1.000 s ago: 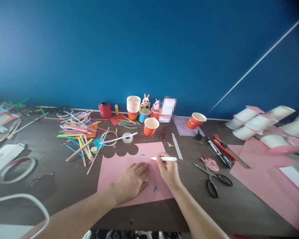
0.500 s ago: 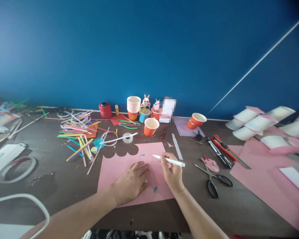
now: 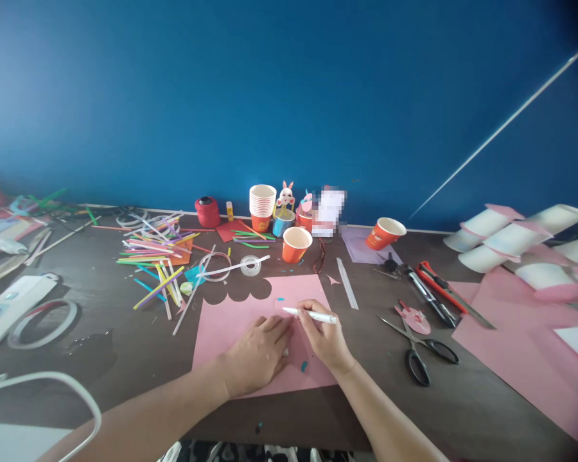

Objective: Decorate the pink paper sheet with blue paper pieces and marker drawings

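Observation:
A pink sheet of paper (image 3: pixel 226 333) with scalloped cut-outs along its far edge lies in front of me. My left hand (image 3: pixel 260 353) rests on it, fingers stretched out and pressing down; a small white bit shows at the fingertips, and what lies beneath is hidden. In my right hand (image 3: pixel 322 333) is a white pen (image 3: pixel 318 316), gripped between thumb and fingers with its tip pointing left over the sheet, near my left fingers. Whether the tip touches the paper I cannot tell. Small blue scraps (image 3: pixel 304 366) lie on the pink sheet.
Scissors (image 3: pixel 417 353), a pink cut-out (image 3: pixel 414 319) and a red utility knife (image 3: pixel 438 289) lie to the right. Paper cups (image 3: pixel 297 245) stand at the back. Colourful strips (image 3: pixel 158 247) and clear tape (image 3: pixel 251 265) are on the left. White tubes (image 3: pixel 515 240) pile up far right.
My right hand has moved the pen leftward, closer to my left hand. The left hand stays on the pink sheet. The whole view has shifted slightly.

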Available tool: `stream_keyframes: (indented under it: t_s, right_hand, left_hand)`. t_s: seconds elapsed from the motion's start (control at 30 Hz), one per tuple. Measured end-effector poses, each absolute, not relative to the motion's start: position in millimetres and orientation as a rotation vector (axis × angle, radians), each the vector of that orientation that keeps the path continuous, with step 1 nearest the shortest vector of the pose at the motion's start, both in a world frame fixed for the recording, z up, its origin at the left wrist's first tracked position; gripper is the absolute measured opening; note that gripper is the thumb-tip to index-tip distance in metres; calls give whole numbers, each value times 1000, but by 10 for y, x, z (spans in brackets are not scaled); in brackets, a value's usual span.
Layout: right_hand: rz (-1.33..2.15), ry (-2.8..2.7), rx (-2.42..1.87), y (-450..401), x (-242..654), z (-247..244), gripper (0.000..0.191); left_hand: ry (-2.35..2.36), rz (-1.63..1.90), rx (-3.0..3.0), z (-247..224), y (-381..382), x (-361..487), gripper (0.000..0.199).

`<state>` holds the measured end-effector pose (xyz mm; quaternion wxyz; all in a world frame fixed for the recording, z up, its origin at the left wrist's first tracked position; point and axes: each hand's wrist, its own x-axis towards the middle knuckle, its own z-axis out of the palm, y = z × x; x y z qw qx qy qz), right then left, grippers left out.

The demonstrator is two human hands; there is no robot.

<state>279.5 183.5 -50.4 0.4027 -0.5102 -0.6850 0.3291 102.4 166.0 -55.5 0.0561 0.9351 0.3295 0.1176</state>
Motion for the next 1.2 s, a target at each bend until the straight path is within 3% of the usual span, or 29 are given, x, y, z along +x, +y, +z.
stream_keyframes:
  t_s: [1.2]
  right_hand:
    - [815, -1724, -1310, 1838, 2803, -555, 16]
  left_hand:
    - [1001, 330, 2817, -540, 1662, 1024, 46]
